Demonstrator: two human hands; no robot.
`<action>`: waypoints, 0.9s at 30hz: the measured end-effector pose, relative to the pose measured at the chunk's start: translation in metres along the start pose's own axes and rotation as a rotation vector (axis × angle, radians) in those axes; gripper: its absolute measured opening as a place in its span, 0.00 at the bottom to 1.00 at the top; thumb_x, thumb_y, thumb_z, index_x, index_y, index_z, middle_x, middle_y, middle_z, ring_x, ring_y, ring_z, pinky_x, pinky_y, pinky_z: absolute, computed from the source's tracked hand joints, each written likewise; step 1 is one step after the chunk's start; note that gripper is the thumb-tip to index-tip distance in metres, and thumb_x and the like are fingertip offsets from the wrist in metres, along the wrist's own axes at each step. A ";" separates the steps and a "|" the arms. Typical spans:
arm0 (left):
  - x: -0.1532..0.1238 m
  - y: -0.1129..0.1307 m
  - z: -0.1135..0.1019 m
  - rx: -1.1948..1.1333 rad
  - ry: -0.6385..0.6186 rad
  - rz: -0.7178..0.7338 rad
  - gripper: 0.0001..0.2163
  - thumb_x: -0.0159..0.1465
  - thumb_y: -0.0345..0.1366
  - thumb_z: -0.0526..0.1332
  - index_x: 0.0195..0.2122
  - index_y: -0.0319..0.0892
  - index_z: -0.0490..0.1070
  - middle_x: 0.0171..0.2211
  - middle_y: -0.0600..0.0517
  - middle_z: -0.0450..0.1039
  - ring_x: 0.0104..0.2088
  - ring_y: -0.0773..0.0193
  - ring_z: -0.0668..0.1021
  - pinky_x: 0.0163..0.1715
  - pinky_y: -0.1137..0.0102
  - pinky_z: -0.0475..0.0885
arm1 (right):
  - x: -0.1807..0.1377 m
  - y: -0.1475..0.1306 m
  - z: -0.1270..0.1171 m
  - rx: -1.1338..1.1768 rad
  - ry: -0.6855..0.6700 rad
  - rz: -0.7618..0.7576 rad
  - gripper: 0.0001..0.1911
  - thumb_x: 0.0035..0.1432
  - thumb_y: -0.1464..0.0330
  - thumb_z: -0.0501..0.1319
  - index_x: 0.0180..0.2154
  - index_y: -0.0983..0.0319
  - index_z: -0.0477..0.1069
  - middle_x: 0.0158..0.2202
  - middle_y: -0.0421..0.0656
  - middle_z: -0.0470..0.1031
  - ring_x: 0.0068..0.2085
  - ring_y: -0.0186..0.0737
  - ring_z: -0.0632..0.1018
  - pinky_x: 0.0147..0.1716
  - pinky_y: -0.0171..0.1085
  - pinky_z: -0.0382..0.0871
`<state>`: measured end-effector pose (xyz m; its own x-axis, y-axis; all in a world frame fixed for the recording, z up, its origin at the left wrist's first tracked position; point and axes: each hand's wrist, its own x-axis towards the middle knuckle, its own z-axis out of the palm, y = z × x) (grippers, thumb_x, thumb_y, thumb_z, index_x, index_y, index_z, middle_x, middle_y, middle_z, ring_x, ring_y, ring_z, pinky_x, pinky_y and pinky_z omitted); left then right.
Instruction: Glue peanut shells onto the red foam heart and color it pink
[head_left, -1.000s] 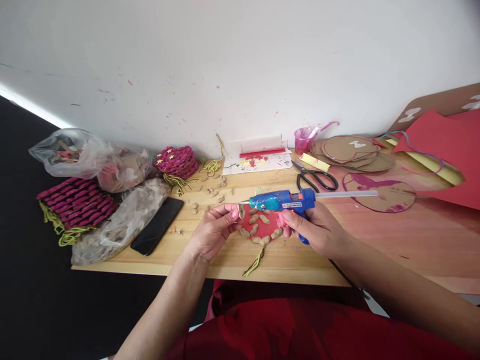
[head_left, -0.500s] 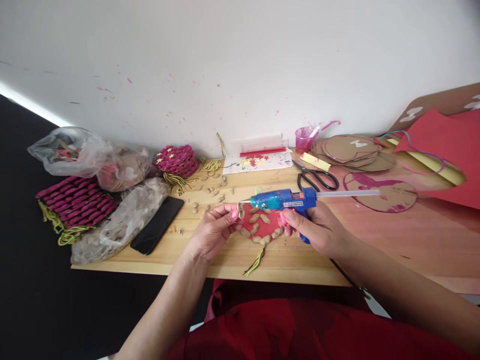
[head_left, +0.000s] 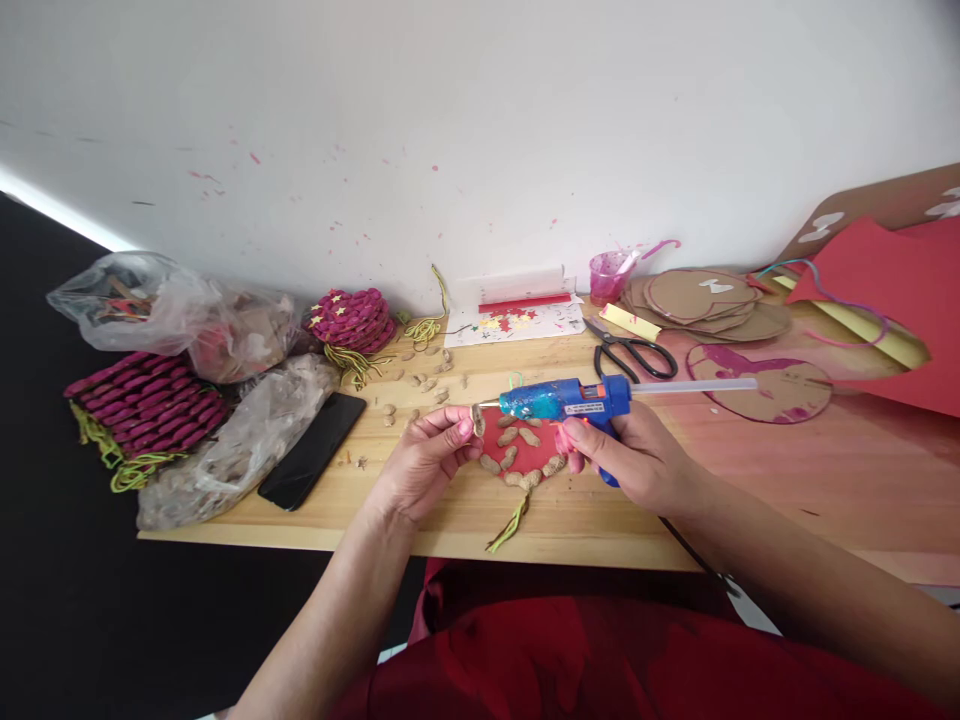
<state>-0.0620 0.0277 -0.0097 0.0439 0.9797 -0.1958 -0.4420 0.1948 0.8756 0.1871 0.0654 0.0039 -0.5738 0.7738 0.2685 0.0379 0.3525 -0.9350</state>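
Observation:
Between thumb and fingers, my left hand (head_left: 431, 455) pinches a peanut shell (head_left: 478, 421) held up on edge. My right hand (head_left: 637, 450) grips a blue hot glue gun (head_left: 555, 400), its metal nozzle pointing left at the shell, touching or very close to it. A long clear glue stick (head_left: 697, 386) juts from the gun's back. Below both hands lies a red disc (head_left: 534, 455) with several peanut shells on it, partly hidden by the gun and fingers. A yellow-green yarn tassel (head_left: 510, 525) hangs from its near edge.
Loose peanut shells (head_left: 427, 384) lie beyond my left hand. Black scissors (head_left: 637, 355), cardboard discs (head_left: 705, 300) and a pink-stained cup (head_left: 606, 278) stand behind the gun. A phone (head_left: 313, 450), plastic bags (head_left: 240, 460) and purple woven pieces (head_left: 146, 410) occupy the left side.
The peanut shell in my left hand has tilted slightly and shifted a little left at the nozzle. My right hand with the glue gun has barely moved.

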 end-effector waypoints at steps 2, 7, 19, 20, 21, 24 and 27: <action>0.000 0.000 0.000 0.000 -0.001 -0.003 0.14 0.48 0.38 0.80 0.28 0.36 0.79 0.25 0.52 0.75 0.25 0.71 0.75 0.28 0.77 0.73 | 0.000 0.000 0.000 -0.007 0.000 0.003 0.21 0.70 0.55 0.56 0.30 0.61 0.69 0.25 0.40 0.73 0.26 0.33 0.74 0.26 0.33 0.68; 0.000 0.000 0.000 -0.003 -0.002 0.003 0.13 0.49 0.36 0.80 0.28 0.36 0.79 0.25 0.52 0.75 0.26 0.71 0.75 0.28 0.77 0.73 | 0.000 -0.001 0.000 -0.027 0.002 0.014 0.22 0.70 0.53 0.56 0.28 0.61 0.69 0.24 0.40 0.72 0.25 0.33 0.74 0.24 0.33 0.65; 0.001 0.006 -0.001 -0.066 0.040 0.023 0.14 0.48 0.36 0.80 0.28 0.37 0.77 0.26 0.54 0.75 0.27 0.72 0.77 0.29 0.78 0.75 | -0.002 -0.001 0.000 -0.019 -0.010 -0.011 0.21 0.70 0.55 0.56 0.29 0.61 0.71 0.24 0.39 0.72 0.25 0.32 0.71 0.24 0.34 0.63; 0.001 0.007 -0.002 -0.079 0.044 0.023 0.15 0.48 0.35 0.80 0.28 0.38 0.76 0.26 0.55 0.74 0.27 0.72 0.77 0.30 0.78 0.76 | -0.002 0.000 0.000 -0.033 -0.017 -0.015 0.21 0.70 0.55 0.56 0.28 0.61 0.71 0.23 0.39 0.71 0.25 0.32 0.71 0.25 0.34 0.63; 0.001 0.007 -0.002 -0.090 0.049 0.023 0.15 0.48 0.35 0.80 0.27 0.38 0.75 0.25 0.55 0.74 0.28 0.71 0.77 0.30 0.78 0.76 | -0.003 0.001 0.001 -0.046 -0.024 -0.018 0.22 0.70 0.55 0.56 0.28 0.61 0.71 0.23 0.39 0.71 0.25 0.32 0.70 0.25 0.34 0.63; 0.001 0.008 -0.003 -0.107 0.065 0.018 0.16 0.48 0.34 0.80 0.26 0.39 0.73 0.25 0.56 0.73 0.29 0.71 0.78 0.30 0.78 0.76 | -0.005 0.004 0.001 -0.078 -0.040 -0.025 0.21 0.70 0.56 0.56 0.29 0.61 0.71 0.24 0.40 0.71 0.25 0.33 0.70 0.25 0.35 0.62; 0.002 0.007 -0.003 -0.110 0.070 0.018 0.16 0.48 0.34 0.80 0.26 0.39 0.73 0.25 0.56 0.73 0.29 0.71 0.79 0.30 0.78 0.76 | -0.005 0.006 0.001 -0.093 -0.041 -0.041 0.17 0.70 0.57 0.57 0.32 0.61 0.73 0.25 0.40 0.73 0.26 0.34 0.71 0.26 0.35 0.63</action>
<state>-0.0674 0.0307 -0.0050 -0.0259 0.9765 -0.2141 -0.5380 0.1669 0.8263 0.1893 0.0624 -0.0032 -0.6091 0.7362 0.2950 0.0880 0.4324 -0.8974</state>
